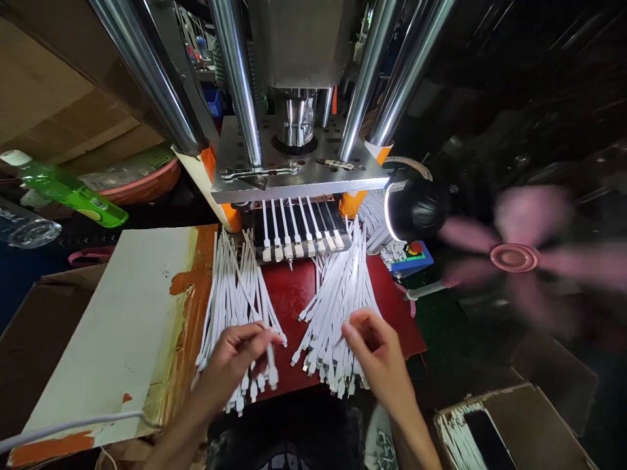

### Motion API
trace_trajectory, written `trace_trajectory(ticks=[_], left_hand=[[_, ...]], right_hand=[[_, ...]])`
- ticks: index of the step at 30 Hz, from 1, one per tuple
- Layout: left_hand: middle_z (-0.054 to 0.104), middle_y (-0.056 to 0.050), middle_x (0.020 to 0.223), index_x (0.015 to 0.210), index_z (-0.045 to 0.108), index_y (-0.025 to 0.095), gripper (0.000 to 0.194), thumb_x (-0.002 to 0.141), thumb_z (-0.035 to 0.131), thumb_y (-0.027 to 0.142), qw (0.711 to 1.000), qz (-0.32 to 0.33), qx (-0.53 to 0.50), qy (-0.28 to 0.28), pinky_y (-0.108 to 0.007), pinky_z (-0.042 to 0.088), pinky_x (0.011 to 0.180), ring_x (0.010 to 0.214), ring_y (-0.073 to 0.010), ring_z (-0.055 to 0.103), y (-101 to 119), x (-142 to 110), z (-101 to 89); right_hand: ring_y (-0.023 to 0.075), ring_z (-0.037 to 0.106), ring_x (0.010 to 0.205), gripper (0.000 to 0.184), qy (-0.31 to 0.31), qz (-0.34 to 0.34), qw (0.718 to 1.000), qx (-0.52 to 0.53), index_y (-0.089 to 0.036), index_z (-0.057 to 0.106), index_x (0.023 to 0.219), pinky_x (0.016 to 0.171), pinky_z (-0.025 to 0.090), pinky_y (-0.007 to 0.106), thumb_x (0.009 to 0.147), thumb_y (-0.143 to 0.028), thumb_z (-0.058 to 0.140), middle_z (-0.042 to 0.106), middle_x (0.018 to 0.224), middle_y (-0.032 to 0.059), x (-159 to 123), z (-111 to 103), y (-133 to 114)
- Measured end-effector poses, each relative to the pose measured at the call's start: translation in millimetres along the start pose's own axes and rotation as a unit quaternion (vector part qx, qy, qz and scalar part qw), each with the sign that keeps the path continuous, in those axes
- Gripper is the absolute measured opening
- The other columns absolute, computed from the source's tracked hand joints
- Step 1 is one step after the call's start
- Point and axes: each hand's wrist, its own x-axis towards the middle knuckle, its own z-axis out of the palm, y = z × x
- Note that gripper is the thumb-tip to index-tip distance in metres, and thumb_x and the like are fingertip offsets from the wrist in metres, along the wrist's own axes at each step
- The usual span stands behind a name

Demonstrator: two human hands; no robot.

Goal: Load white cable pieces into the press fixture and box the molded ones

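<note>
My left hand [240, 356] is closed in a pinch on a white cable [272, 372], whose plug end hangs below the fingers. Behind it lies a left bundle of white cables [232, 281]. My right hand [377, 346] is also pinched, thumb against forefinger, over the right bundle of white cables [337, 300]; whether a cable is between those fingertips is hard to make out. Beyond both hands, a black mould [301, 228] under the press plate [298, 179] carries several white cables side by side, plugs toward me.
Steel columns [240, 85] rise from the press plate, where a wrench [259, 171] lies. A lit black lamp [416, 209] and a spinning pink fan [514, 258] stand right. Cardboard [108, 326] and a green bottle [73, 192] are left. A box of cables [519, 424] sits lower right.
</note>
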Motion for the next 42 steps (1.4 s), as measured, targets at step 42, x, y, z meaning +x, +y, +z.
trace_trajectory(ticks=[42], left_hand=[[0.070, -0.003, 0.083, 0.083, 0.082, 0.023, 0.012, 0.091, 0.076, 0.030, 0.971, 0.178, 0.068, -0.146, -0.021, 0.050, 0.059, 0.067, -0.0116, 0.063, 55.7, 19.4, 14.0]], right_hand=[[0.0135, 0.055, 0.072, 0.022, -0.089, -0.117, 0.988, 0.055, -0.019, 0.074, 0.081, 0.064, 0.040, 0.025, 0.099, -0.024, 0.063, 0.060, 0.080, 0.0016, -22.7, 45.1, 8.8]])
